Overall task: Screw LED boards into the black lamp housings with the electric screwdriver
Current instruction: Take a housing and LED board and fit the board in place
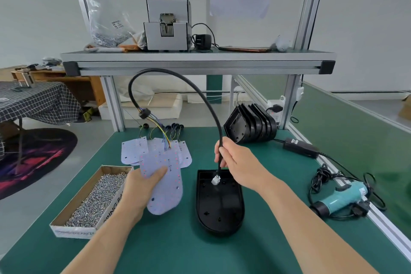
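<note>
View from a head-worn camera, looking down at a green workbench (178, 251). The left hand (140, 187) holds a white LED board (169, 193) by its edge, thumb pressed on top, lifted a little and tilted, just left of an open black lamp housing (220, 211) that lies flat in the middle of the bench. The right hand (238, 162) is closed around the board's black cable (221, 133), which arcs high overhead. The cable's white connector (215, 180) dangles over the top end of the housing. The work appears to be at an early stage: the board is not yet seated in the housing, and no screws can be seen in it. The teal electric screwdriver (342, 196) lies untouched at the right edge of the bench, well apart from both hands. A cardboard box of screws (95, 198) sits to the left. More LED boards (133, 149) lie behind it, and a stack of empty black housings (251, 124) leans at the back right, so many units likely remain.
</note>
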A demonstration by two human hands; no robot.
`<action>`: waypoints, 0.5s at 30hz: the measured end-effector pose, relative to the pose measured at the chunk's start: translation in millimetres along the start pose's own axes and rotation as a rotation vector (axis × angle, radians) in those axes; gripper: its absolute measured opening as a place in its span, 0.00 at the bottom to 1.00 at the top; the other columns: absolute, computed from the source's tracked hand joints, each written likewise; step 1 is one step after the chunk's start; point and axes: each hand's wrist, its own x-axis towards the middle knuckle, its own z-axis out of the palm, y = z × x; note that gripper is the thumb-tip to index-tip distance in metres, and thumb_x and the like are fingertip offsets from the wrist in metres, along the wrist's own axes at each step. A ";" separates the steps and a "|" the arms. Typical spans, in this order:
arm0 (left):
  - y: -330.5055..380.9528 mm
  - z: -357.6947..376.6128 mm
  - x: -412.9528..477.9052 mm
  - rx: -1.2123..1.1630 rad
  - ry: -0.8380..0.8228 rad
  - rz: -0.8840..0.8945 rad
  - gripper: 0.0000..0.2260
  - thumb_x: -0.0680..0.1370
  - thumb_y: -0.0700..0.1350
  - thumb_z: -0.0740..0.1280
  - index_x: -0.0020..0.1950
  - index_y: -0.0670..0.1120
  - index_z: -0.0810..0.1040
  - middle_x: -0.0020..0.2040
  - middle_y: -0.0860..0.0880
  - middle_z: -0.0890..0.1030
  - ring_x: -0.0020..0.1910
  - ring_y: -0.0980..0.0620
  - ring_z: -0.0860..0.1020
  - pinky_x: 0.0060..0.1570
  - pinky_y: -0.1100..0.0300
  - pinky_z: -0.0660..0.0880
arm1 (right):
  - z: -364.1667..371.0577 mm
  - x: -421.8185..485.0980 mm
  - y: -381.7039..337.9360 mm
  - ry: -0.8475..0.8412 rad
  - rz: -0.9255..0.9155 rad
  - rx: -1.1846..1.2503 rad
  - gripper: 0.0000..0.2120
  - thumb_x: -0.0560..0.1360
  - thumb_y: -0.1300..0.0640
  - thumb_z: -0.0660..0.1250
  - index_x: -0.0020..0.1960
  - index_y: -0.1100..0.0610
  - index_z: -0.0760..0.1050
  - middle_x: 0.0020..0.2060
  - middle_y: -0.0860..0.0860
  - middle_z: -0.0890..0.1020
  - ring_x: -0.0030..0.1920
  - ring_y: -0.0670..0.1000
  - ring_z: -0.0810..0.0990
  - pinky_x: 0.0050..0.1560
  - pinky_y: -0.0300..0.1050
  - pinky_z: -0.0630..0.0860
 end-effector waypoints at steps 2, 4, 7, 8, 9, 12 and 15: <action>9.6 7.4 6.6 -0.115 -0.086 -0.101 0.04 0.77 0.39 0.72 0.51 0.41 0.84 0.47 0.44 0.87 0.46 0.42 0.86 0.47 0.51 0.80 | -0.3 3.1 0.5 0.012 0.022 0.016 0.11 0.86 0.54 0.51 0.48 0.46 0.69 0.44 0.48 0.81 0.43 0.48 0.79 0.51 0.49 0.78; 19.2 22.0 7.3 -0.231 -0.234 -0.306 0.06 0.78 0.37 0.69 0.54 0.38 0.82 0.49 0.41 0.86 0.44 0.43 0.86 0.46 0.50 0.79 | 0.4 7.2 0.4 0.032 0.047 0.048 0.11 0.86 0.54 0.51 0.48 0.48 0.70 0.43 0.49 0.82 0.42 0.48 0.80 0.52 0.51 0.79; 21.2 47.7 0.1 -0.257 -0.395 -0.580 0.06 0.79 0.37 0.67 0.53 0.36 0.81 0.49 0.38 0.86 0.42 0.44 0.86 0.46 0.48 0.78 | 3.3 13.7 -1.4 0.068 0.075 0.105 0.12 0.85 0.57 0.52 0.49 0.53 0.71 0.43 0.51 0.83 0.41 0.50 0.81 0.51 0.51 0.79; 18.0 55.4 -1.7 -0.242 -0.424 -0.615 0.07 0.79 0.37 0.67 0.54 0.35 0.81 0.50 0.38 0.86 0.43 0.43 0.86 0.47 0.47 0.78 | 4.3 15.5 -1.7 0.083 0.085 0.132 0.12 0.85 0.58 0.52 0.49 0.55 0.72 0.42 0.51 0.83 0.40 0.50 0.82 0.50 0.50 0.79; 14.3 62.0 -3.6 -0.233 -0.436 -0.633 0.09 0.79 0.37 0.67 0.56 0.35 0.81 0.52 0.37 0.85 0.46 0.43 0.85 0.48 0.47 0.78 | 5.1 17.1 -2.0 0.101 0.099 0.163 0.12 0.85 0.59 0.52 0.48 0.56 0.72 0.42 0.52 0.84 0.39 0.51 0.82 0.49 0.50 0.80; 4.2 73.1 -6.7 -0.222 -0.437 -0.635 0.14 0.79 0.38 0.69 0.62 0.35 0.79 0.57 0.37 0.84 0.54 0.42 0.83 0.52 0.47 0.78 | 3.3 19.4 -0.4 0.167 0.180 0.302 0.13 0.85 0.61 0.52 0.48 0.60 0.72 0.42 0.57 0.84 0.37 0.51 0.83 0.45 0.48 0.81; -4.3 73.0 -9.2 -0.221 -0.439 -0.598 0.16 0.77 0.40 0.70 0.63 0.36 0.79 0.56 0.38 0.84 0.56 0.41 0.83 0.53 0.48 0.78 | -2.0 17.3 1.7 0.183 0.255 0.442 0.12 0.85 0.62 0.53 0.50 0.64 0.73 0.45 0.62 0.84 0.39 0.52 0.84 0.44 0.44 0.83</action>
